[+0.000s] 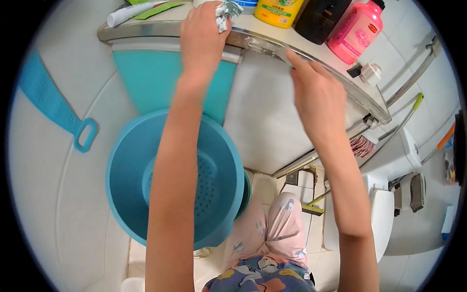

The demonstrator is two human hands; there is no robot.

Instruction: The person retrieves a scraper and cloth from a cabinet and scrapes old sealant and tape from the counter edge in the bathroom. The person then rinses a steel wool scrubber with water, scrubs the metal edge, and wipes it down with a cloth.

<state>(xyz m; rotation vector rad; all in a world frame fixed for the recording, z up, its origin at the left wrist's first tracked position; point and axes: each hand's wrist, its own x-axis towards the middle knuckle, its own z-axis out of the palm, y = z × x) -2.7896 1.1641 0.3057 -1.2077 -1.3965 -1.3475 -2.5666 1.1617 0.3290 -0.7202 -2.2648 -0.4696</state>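
Note:
At the top, my left hand [200, 36] is closed beside a crumpled white and grey-green cloth [227, 14], gripping it over the countertop's front edge. My right hand [318, 92] reaches to the same edge farther right, slightly blurred, with its index finger stretched out and the other fingers partly bent. Nothing clear shows in it. Its fingertips come close to a worn, whitish patch along the counter edge [262, 46]. Beneath my left forearm stands a large blue basin [224, 170] with a dotted bottom.
Along the counter stand a yellow bottle [277, 12], a black bottle [321, 19] and a pink bottle [355, 31]. A white tube [131, 13] lies at the left. A blue strap-like scrubber [53, 97] hangs on the left wall. Mop handles and a toilet [384, 214] are at the right.

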